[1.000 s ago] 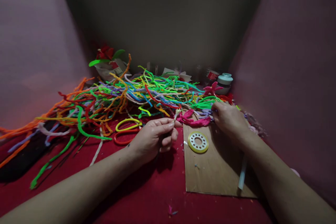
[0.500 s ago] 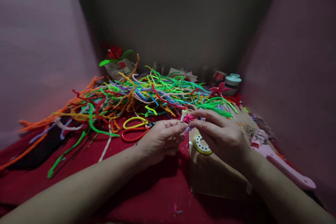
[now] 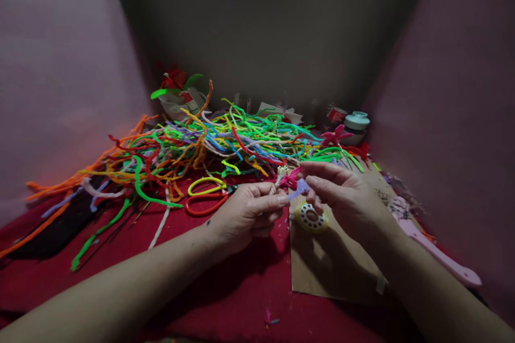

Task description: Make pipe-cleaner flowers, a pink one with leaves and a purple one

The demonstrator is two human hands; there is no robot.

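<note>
Near the middle, my left hand [image 3: 253, 209] pinches the base of a small bundle with pale cream tips [image 3: 282, 172]. Pink fuzzy petals [image 3: 290, 178] spread from the bundle's right side, and a lavender fuzzy piece [image 3: 300, 189] sticks out just below them. My right hand [image 3: 348, 195] has its thumb and fingers closed at the right end of the lavender piece. Under the right hand, a roll of yellowish tape [image 3: 312, 218] lies on a brown cardboard sheet [image 3: 322, 273].
A large heap of coloured pipe cleaners [image 3: 241, 134] lies behind the hands. Scissors [image 3: 206, 195] with yellow and red handles rest left of them. A pink tool [image 3: 438, 252] is at the right, a pink flower [image 3: 336, 135] and a lidded jar [image 3: 357, 122] at the back right.
My right hand has shifted slightly right, off the pink petals, and the lavender piece now shows between the hands. My left hand keeps its pinch on the bundle.
</note>
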